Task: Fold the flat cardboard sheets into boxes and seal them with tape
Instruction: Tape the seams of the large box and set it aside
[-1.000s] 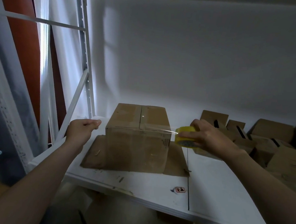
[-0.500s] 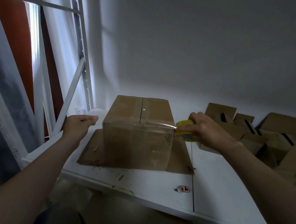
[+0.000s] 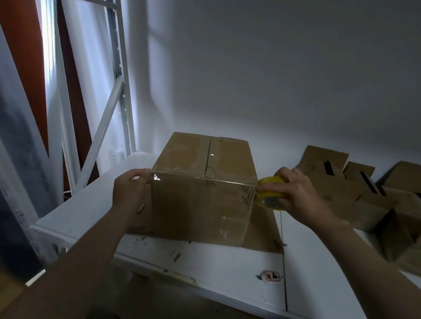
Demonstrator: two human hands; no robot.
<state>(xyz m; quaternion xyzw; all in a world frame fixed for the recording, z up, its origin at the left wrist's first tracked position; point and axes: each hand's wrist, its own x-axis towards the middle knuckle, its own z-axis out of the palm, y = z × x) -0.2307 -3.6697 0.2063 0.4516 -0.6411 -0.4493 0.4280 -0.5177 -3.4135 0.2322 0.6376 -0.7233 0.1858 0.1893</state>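
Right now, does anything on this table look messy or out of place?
Small brown scraps litter the white table in front of the box, and a red-lettered label lies loose near the front edge.

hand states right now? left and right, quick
Left hand: pinching the tape end at the upper left corner of the box.
Right hand: gripping the yellow tape roll at the box's right edge.
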